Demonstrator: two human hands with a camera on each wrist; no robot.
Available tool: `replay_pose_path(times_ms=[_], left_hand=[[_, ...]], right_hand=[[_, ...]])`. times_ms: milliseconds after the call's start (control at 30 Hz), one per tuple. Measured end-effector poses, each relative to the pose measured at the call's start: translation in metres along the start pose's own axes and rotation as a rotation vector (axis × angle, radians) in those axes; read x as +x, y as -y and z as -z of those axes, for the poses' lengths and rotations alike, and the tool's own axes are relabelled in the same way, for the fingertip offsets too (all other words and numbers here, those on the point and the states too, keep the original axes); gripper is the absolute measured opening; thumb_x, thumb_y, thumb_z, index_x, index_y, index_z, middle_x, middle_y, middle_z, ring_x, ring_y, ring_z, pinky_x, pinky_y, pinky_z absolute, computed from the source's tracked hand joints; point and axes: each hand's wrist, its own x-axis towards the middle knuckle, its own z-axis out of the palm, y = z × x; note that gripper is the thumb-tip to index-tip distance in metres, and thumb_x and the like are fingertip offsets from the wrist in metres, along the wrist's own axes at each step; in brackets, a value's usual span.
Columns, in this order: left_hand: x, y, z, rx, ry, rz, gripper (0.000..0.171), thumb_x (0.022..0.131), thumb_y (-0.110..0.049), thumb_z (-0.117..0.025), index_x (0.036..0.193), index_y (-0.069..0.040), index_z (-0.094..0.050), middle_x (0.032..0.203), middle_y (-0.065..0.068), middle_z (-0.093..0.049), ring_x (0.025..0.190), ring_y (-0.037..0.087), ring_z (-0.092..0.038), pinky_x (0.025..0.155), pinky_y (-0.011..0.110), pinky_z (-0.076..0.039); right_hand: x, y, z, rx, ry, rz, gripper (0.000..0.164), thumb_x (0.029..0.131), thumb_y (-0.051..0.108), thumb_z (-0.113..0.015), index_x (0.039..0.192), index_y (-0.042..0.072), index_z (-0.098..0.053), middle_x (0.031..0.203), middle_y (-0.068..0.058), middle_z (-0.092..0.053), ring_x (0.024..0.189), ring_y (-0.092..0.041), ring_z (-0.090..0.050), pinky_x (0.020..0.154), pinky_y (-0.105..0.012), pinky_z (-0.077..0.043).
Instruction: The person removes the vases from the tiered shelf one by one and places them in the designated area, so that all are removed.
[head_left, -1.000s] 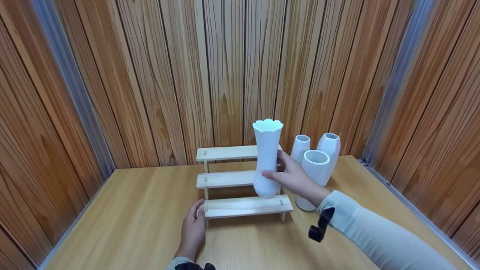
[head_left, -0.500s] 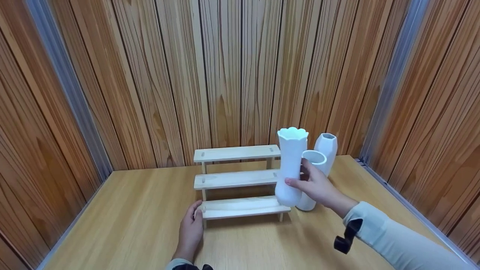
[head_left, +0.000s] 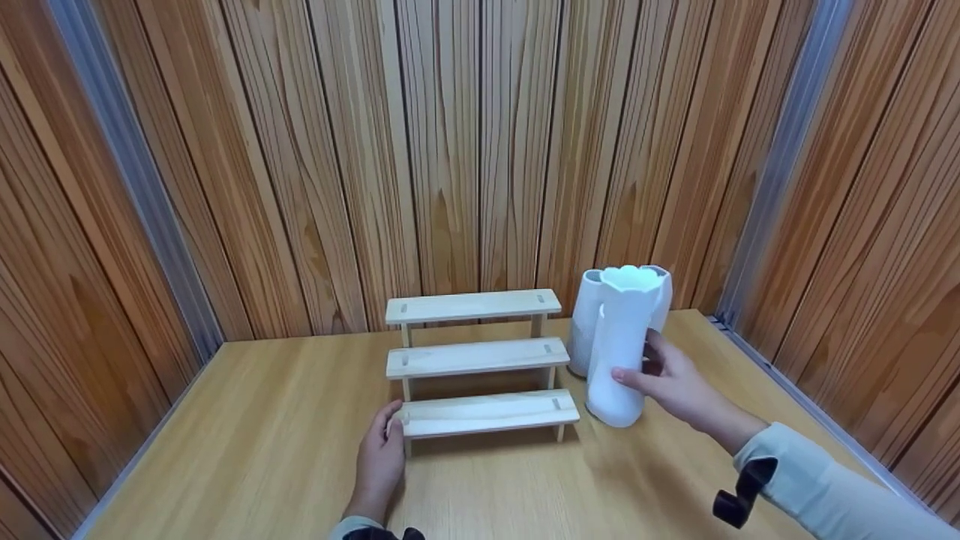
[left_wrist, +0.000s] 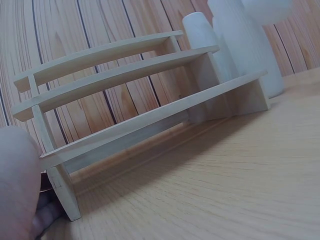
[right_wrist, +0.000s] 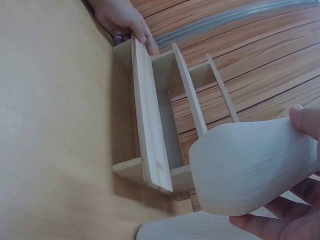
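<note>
My right hand [head_left: 679, 382] grips a tall white vase [head_left: 622, 360] with a scalloped rim, thumb on the near side. It is upright; in the right wrist view the base of this vase [right_wrist: 250, 165] hangs clear of the table. A three-tier wooden shelf stand [head_left: 480, 356] stands left of it, with bare tiers. At the stand's lower left end, my left hand [head_left: 381, 454] holds the lowest tier, its thumb on the board and fingers curled behind the leg. Behind the held vase are other white vases [head_left: 583, 330], partly hidden by it.
The wooden table [head_left: 285, 420] is enclosed by wood-panelled walls [head_left: 465, 150] at the back and sides. Standing white vases [left_wrist: 250, 47] are close beside the stand's right end in the left wrist view.
My right hand has carried the scalloped vase right and lower, from in front of the stand to in front of the other vases. The left hand stays at the stand's end.
</note>
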Motion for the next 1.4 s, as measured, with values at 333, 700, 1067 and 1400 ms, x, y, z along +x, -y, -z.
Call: replay_pose_path(times_ms=[333, 700, 1067, 1400], left_hand=[[0.0, 0.001, -0.002, -0.01, -0.011, 0.001, 0.041, 0.108, -0.017, -0.04, 0.147, -0.008, -0.049, 0.159, 0.015, -0.039, 0.149, 0.037, -0.028, 0.12, 0.056, -0.026], [0.001, -0.002, 0.001, -0.001, -0.002, 0.034, 0.041, 0.109, -0.018, -0.04, 0.148, -0.01, -0.049, 0.16, 0.015, -0.038, 0.15, 0.037, -0.027, 0.12, 0.056, -0.025], [-0.002, -0.003, -0.002, -0.005, -0.009, 0.016, 0.041, 0.108, -0.017, -0.041, 0.147, -0.01, -0.05, 0.159, 0.015, -0.039, 0.15, 0.037, -0.028, 0.12, 0.057, -0.026], [-0.002, -0.002, -0.001, -0.007, -0.006, 0.028, 0.041, 0.109, -0.018, -0.04, 0.148, -0.01, -0.048, 0.159, 0.015, -0.039, 0.15, 0.037, -0.028, 0.12, 0.056, -0.025]], right_hand=[[-0.012, -0.014, 0.02, -0.023, -0.033, 0.008, 0.076, 0.097, 0.024, -0.069, 0.153, -0.002, -0.025, 0.148, -0.03, -0.044, 0.129, -0.05, -0.051, 0.099, -0.064, -0.049], [-0.013, -0.032, 0.042, 0.0, -0.067, -0.052, 0.081, 0.099, 0.026, -0.067, 0.157, 0.0, -0.016, 0.15, -0.031, -0.038, 0.132, -0.053, -0.045, 0.1, -0.065, -0.047], [-0.002, -0.051, 0.055, -0.021, -0.099, -0.069, 0.085, 0.099, 0.031, -0.065, 0.158, 0.001, -0.012, 0.153, -0.031, -0.033, 0.135, -0.054, -0.041, 0.101, -0.067, -0.045], [0.01, -0.069, 0.06, -0.01, -0.124, -0.092, 0.088, 0.1, 0.032, -0.065, 0.159, 0.001, -0.008, 0.156, -0.032, -0.028, 0.139, -0.055, -0.036, 0.103, -0.068, -0.041]])
